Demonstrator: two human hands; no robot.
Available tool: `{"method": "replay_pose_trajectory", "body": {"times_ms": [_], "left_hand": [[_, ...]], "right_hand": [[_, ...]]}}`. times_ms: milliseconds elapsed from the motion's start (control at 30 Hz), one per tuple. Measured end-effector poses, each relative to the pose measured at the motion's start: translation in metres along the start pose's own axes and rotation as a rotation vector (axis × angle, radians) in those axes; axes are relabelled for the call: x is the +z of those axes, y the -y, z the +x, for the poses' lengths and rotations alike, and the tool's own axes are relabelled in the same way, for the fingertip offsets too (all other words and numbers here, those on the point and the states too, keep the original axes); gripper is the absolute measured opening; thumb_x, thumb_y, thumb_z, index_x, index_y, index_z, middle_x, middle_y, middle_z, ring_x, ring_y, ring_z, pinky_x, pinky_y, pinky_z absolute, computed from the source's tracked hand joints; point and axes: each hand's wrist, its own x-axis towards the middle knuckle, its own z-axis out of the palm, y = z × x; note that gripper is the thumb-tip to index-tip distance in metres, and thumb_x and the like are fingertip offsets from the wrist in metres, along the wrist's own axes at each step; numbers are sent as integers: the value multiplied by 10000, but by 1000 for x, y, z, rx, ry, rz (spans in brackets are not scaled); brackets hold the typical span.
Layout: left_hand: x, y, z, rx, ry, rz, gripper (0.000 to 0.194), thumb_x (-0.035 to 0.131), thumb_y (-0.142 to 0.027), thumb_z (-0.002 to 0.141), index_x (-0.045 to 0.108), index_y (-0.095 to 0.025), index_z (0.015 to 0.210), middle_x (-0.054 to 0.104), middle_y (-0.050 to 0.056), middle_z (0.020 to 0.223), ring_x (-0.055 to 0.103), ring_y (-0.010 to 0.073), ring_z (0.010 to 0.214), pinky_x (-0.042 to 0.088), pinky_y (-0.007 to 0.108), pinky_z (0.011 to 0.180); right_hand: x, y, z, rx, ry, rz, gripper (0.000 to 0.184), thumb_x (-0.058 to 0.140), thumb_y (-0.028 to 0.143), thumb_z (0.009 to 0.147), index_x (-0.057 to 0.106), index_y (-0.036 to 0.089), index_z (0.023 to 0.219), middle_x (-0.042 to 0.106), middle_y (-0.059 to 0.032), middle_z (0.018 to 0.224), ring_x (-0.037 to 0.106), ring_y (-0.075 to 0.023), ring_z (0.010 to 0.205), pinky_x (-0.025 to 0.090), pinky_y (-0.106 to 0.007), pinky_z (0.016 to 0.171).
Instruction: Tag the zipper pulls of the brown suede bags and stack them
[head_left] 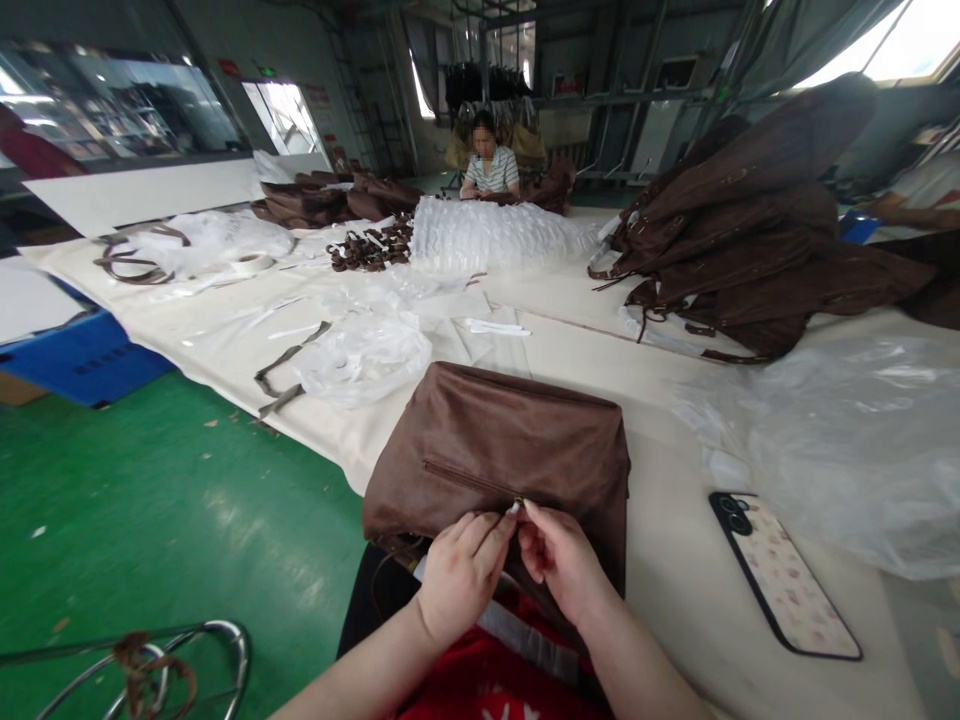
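My two hands are together at the zipper pull [519, 500]: the left hand [463, 565] and the right hand [559, 555] pinch there, fingertips almost touching, with a small white piece [514, 508] between them, too small for me to say what it is. The brown bag [517, 420] lies at the near edge of the table [664, 590], its lower part coming over my lap.

As I judge it, the bag is already sewn, and its zipper [465, 475] is set in and looks closed. The small work at the pull seems not finished, because my fingers are upon it. Toward the right edge of the table there is a heap of brown bags [750, 240]; which of them are finished, I cannot tell. The clear plastic [862, 450] lies beside the phone [787, 575], and my bag is not wrapped.
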Motion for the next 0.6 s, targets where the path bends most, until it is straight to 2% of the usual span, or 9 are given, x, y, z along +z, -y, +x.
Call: {"method": "replay_pose_trajectory", "body": {"times_ms": [67,167,233,333,400,467,533,600], "left_hand": [[-1,-3,1,-79,-16,-114,224,514,-163,901,625,-218,1087,702,61,966,644,196,861,522,321,810],[-6,-5,5,-301,-26,-394,119,498,-203,907,596,-196,974,688,48,858,646,169,781,529,283,737],[-10,-1,12,-426,-5,-570,140,466,-244,925,576,-187,991,682,42,833,650,155,749,531,257,687],[-13,8,28,-519,18,-685,195,448,-308,936,585,-173,968,687,45,822,660,158,748,530,257,682],[-13,12,40,-527,70,-701,205,455,-313,927,599,-167,913,690,43,800,661,155,723,524,254,671],[-11,12,49,-483,171,-680,179,473,-269,909,619,-171,875,695,35,792,658,149,704,514,248,661],[-10,8,53,-403,244,-591,146,507,-205,874,649,-185,847,699,21,796,654,146,719,503,249,682],[-11,4,54,-320,255,-477,149,535,-149,840,673,-204,840,698,8,808,648,146,752,494,252,722]], "right_hand": [[1,-1,1,-10,-3,-51,435,697,535,742,531,161,595,459,56,455,333,-41,340,199,-188,324],[1,-5,2,-35,-43,-120,444,719,531,724,511,167,580,426,72,429,297,-31,320,168,-186,314],[1,-7,3,-48,-57,-121,455,710,545,726,506,166,578,435,70,443,290,-25,311,149,-183,307],[2,-5,3,-52,-72,-67,464,719,575,692,535,156,613,448,71,459,300,-23,303,139,-177,299],[1,-3,3,-22,-101,-18,486,739,602,640,579,146,684,477,65,473,338,-33,306,159,-172,298],[0,-1,3,29,-119,8,533,725,638,623,605,134,746,518,46,497,396,-50,322,204,-169,301],[-2,0,3,80,-111,-10,573,646,692,670,608,129,771,550,23,524,455,-69,348,257,-169,311],[-3,0,2,115,-81,-76,601,535,729,736,604,136,798,577,5,563,497,-85,371,297,-174,320]]}}
